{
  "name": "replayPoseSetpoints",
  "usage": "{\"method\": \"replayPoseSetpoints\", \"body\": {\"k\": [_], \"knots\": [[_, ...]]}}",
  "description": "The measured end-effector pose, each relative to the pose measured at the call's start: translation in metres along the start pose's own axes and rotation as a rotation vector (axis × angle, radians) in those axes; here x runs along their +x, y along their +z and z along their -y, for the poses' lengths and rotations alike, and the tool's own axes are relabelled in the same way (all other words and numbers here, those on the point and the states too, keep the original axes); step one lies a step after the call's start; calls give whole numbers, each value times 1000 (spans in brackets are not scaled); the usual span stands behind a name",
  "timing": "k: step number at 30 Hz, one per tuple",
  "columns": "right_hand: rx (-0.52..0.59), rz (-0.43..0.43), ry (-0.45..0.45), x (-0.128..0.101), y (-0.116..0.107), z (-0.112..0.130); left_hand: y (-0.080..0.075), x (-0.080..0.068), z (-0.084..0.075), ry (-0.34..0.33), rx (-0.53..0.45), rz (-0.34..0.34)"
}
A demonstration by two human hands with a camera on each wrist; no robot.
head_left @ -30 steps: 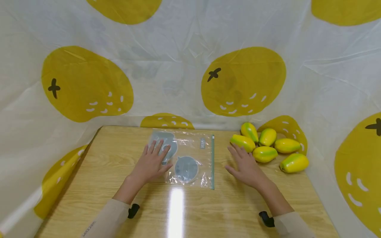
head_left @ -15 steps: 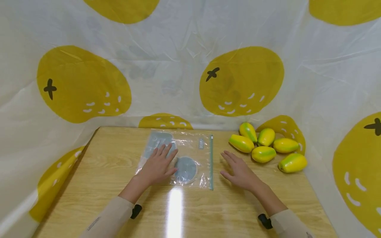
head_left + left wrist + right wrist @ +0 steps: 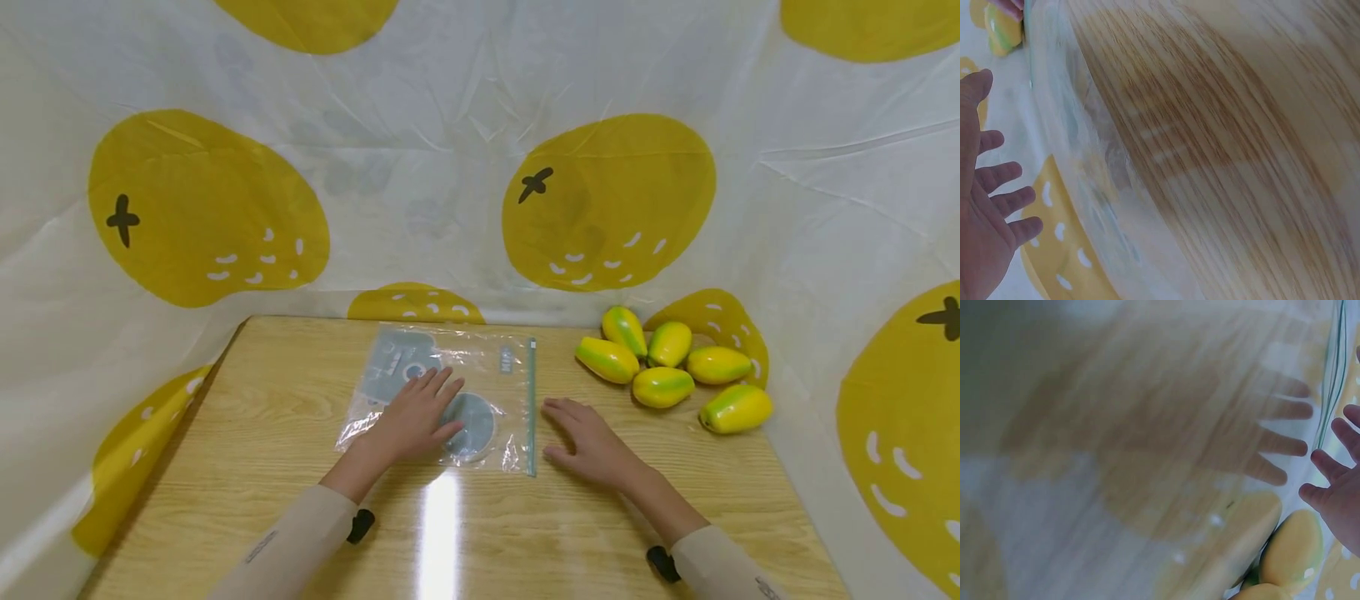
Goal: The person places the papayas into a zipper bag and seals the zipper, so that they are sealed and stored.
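Note:
A clear zip bag [image 3: 491, 375] with grey printed shapes lies flat on the wooden table [image 3: 255, 433], its green zip strip [image 3: 532, 400] along the right edge. My left hand [image 3: 417, 417] lies flat on the bag with fingers straight. My right hand [image 3: 583, 437] rests flat on the table just right of the zip strip, fingers spread. In the left wrist view my left hand [image 3: 988, 219] shows spread fingers beside the blurred bag [image 3: 1085, 162]. The right wrist view catches my right hand's fingertips [image 3: 1329, 464] near the zip strip [image 3: 1330, 381].
Several yellow-green toy papayas [image 3: 663, 367] lie in a cluster at the table's back right, also seen as papayas [image 3: 1291, 550] in the right wrist view. A white sheet with big yellow fruit prints [image 3: 607, 200] walls in the table on three sides.
Both hands have slid leftward and nearer: the left hand moved down across the bag toward its round print, the right hand left the papayas and came up beside the zip strip.

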State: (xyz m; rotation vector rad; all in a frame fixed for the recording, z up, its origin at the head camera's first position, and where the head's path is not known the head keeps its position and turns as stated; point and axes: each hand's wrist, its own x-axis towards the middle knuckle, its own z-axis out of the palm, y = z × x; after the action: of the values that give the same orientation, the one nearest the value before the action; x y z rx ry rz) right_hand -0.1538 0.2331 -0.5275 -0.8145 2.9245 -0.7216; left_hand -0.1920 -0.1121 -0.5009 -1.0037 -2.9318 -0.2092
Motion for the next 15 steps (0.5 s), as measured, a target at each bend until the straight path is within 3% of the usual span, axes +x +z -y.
{"method": "replayPoseSetpoints", "body": {"k": [6,15], "knots": [[-24,20,-8,5,4,1,6,6,-2,-24,-95,17],[-54,39,15,7,9,2,16,15,-12,-5,-105,52]]}}
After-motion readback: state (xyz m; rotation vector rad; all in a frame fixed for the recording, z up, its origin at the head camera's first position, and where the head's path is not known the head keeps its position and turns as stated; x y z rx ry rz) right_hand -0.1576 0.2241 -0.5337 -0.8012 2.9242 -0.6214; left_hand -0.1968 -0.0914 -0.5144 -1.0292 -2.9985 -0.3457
